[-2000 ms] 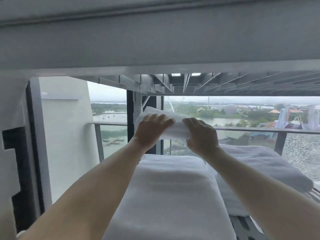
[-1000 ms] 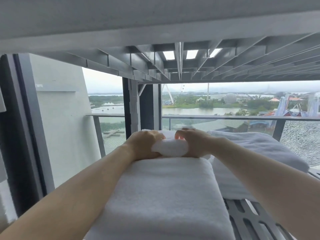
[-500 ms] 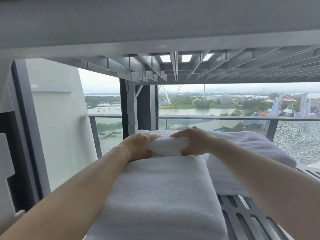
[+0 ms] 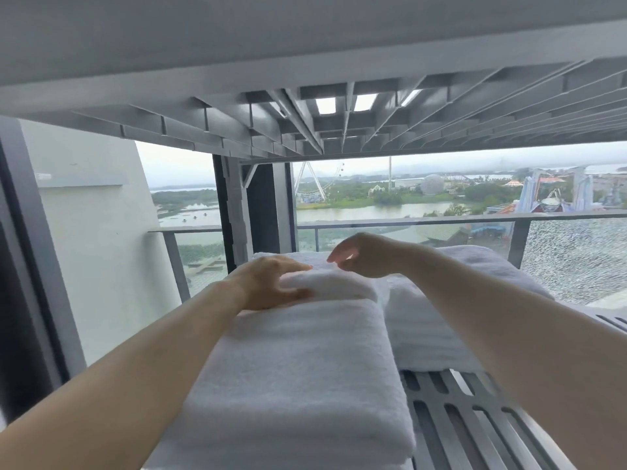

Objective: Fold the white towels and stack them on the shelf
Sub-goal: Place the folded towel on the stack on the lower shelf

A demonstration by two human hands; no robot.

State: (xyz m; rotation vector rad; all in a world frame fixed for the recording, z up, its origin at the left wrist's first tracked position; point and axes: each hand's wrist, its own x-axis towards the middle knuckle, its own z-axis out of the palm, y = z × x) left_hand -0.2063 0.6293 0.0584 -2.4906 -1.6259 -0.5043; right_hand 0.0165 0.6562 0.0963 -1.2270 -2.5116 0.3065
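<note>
**A:** Item one, small folded towel (image 4: 334, 286). Where do we log it?

**B:** On the far end of the large folded towel (image 4: 298, 374), on the shelf (image 4: 475, 422). Its long axis runs left to right, crosswise to the towel beneath, which runs away from us.

**A:** Item two, left hand (image 4: 268, 286)?

**B:** It touches the small folded towel's left end. The fingers are spread fairly straight over the top and the thumb lies along the near edge. We count it as the nearer hand.

**A:** Item three, right hand (image 4: 368, 256)?

**B:** It hovers just above the far right corner, apart from it, with fingers loosely curled and holding nothing.

**A:** Neighbouring stock?

**B:** A second pile of white towels (image 4: 437, 320), just beside on the right.

**A:** Next move, in our judgement?

**B:** Any squaring nudge goes along that crosswise axis, from the left hand. Otherwise both hands draw back towards us.
</note>
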